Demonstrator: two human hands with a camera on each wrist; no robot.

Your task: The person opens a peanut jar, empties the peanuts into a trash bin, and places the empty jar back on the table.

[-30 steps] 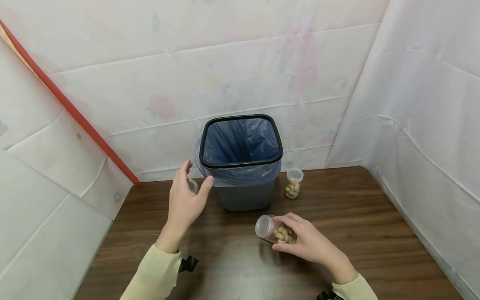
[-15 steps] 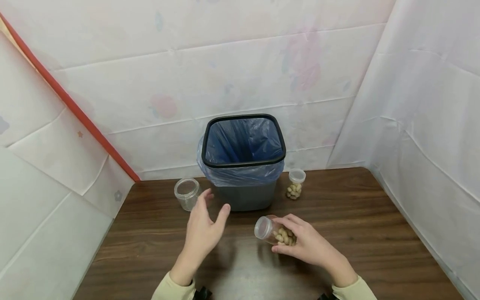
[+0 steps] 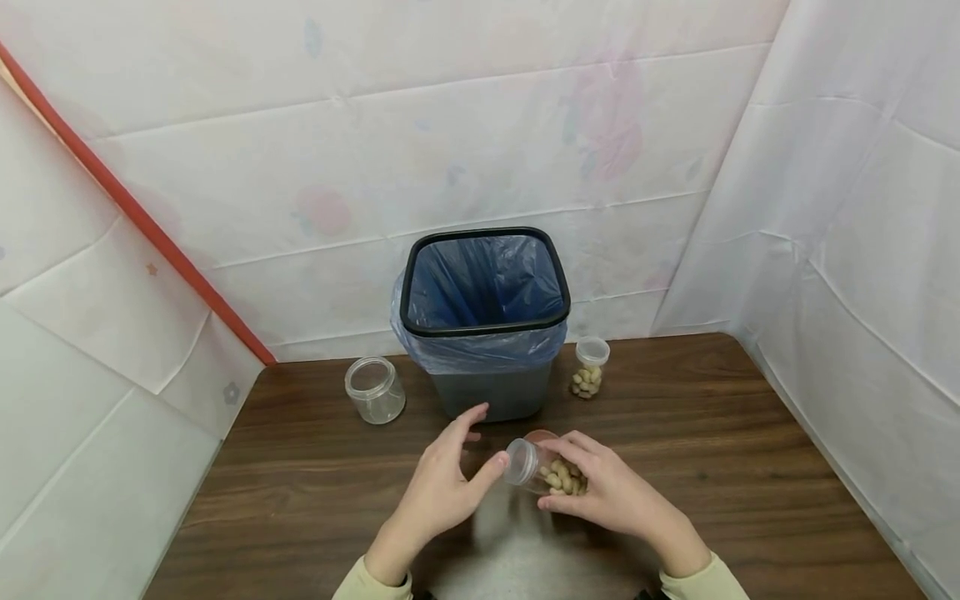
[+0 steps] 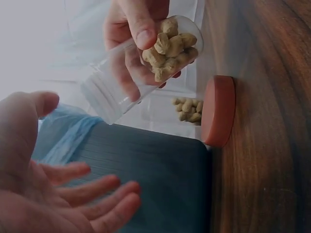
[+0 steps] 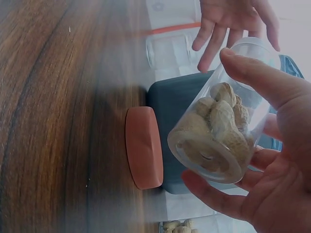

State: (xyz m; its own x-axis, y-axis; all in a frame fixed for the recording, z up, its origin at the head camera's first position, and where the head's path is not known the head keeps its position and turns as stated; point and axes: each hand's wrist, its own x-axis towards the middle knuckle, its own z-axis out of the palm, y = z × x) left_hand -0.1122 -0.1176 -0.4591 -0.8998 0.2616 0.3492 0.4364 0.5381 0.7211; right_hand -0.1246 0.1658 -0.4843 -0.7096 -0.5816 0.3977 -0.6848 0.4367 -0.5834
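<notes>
My right hand (image 3: 611, 492) grips a clear plastic jar (image 3: 537, 468) of peanuts (image 5: 223, 114), tilted with its translucent lid end toward the left. In the right wrist view the thumb lies along one side and fingers curl round the other. My left hand (image 3: 442, 487) is beside the lid end, thumb and fingers spread, holding nothing. Below the jar a reddish-brown round block (image 4: 218, 111) sits on the wooden table (image 3: 300, 500), mostly hidden in the head view by the jar and right hand.
A grey bin (image 3: 487, 392) with a black rim and blue bag stands behind the hands. To its left is an empty clear jar (image 3: 378, 396) without a lid. A second lidded jar (image 3: 590, 367) of peanuts stands to its right. White cloth (image 3: 450, 150) hangs behind.
My left hand has moved right and toward me, from beside the empty jar to the lid end of the peanut jar. My right hand keeps its grip, almost still.
</notes>
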